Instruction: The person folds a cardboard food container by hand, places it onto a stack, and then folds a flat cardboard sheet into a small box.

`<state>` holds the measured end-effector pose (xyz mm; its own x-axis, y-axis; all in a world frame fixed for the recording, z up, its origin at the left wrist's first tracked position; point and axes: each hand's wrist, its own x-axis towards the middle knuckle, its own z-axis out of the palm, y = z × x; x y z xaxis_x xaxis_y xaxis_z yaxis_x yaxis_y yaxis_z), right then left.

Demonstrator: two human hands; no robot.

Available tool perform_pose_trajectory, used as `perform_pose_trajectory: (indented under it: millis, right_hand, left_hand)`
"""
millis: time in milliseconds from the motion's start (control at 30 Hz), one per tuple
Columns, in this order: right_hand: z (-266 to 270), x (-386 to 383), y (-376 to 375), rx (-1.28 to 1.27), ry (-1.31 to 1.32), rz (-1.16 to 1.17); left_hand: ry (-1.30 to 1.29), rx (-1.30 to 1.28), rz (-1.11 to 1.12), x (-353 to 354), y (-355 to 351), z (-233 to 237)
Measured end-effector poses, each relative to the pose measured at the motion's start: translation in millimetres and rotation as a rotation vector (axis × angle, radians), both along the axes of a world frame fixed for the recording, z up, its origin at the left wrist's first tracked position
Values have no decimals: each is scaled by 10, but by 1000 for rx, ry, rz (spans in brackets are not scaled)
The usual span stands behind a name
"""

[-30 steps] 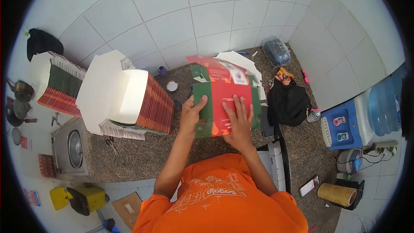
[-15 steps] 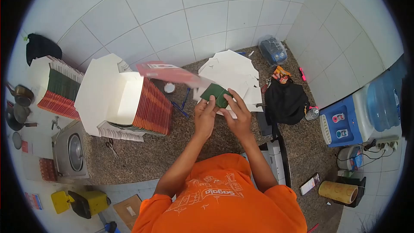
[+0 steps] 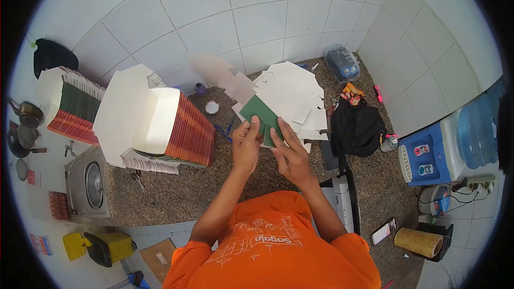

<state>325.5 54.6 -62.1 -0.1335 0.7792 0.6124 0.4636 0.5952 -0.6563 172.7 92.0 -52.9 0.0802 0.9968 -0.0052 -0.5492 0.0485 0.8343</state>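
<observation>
Carton [image 3: 257, 111] between left hand [image 3: 247, 148], right hand [image 3: 289, 156]

Head-worn fisheye camera, single view. It looks forward and steeply down over the wearer's orange shirt [image 3: 273, 246], at the bottom centre of the frame, onto the counter [image 3: 176, 198] across the middle and the tiled wall [image 3: 257, 16] along the top. The left hand [image 3: 246, 147] and right hand [image 3: 292, 158], holding a green card [image 3: 257, 111], lie close, just below centre. A dark round border cuts the corners.
</observation>
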Motion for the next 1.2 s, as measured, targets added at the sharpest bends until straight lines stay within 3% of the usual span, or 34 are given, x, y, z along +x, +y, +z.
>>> perform_pose_trajectory:
  millis: [67,133,267,367,400,433,467,533,567,667,733,767,833,867,933,1000,1067,1133,1200]
  right_hand:
    - [1,-5,13,43,-39,-34]
    - [41,-46,29,-102,218,-80]
    - [-3,-69,42,-57,164,-40]
    - [-128,-171,78,-38,264,-121]
    - [-140,-244,80,-93,430,-97]
    - [-102,-289,78,-152,596,-72]
    - [-46,-276,65,-154,594,-70]
    - [87,-206,26,-347,871,64]
    - [49,-154,38,-349,875,56]
    - [-112,10,66,-411,723,-46]
    - [-161,51,81,-442,265,-159]
    - [-178,75,33,-447,265,-154]
    - [-166,93,-93,-857,414,238]
    - [-128,79,-115,-862,410,245]
    - [2,61,-197,-689,151,562]
    - [39,-51,-246,-726,93,477]
    - [1,-148,-265,-701,189,56]
    - [12,-152,-242,-663,199,100]
    - [-20,-134,-230,-567,110,324]
  left_hand:
    - [9,-19,-4,97,-55,47]
    - [-53,-39,29,219,-136,128]
    - [-161,-12,73,190,-118,118]
    - [-78,17,34,278,-191,-60]
    - [-80,18,40,256,-194,-103]
    - [171,108,72,218,-210,-59]
    - [421,197,101,171,-225,-20]
    - [511,116,96,-9,-282,44]
    - [549,147,62,-85,-310,98]
    - [628,166,-83,-379,-508,31]
    - [526,-87,-272,-487,-675,96]
    - [526,-93,-268,-582,-721,83]
    - [716,-259,-312,-743,-777,67]
    - [714,-264,-305,-727,-820,50]
    - [786,-119,-246,-658,-921,4]
    - [752,-86,-241,-662,-903,-64]
    - [717,-41,-233,-648,-849,-10]
    - [515,-52,-227,-647,-850,118]
    - [548,-29,-183,-634,-827,96]
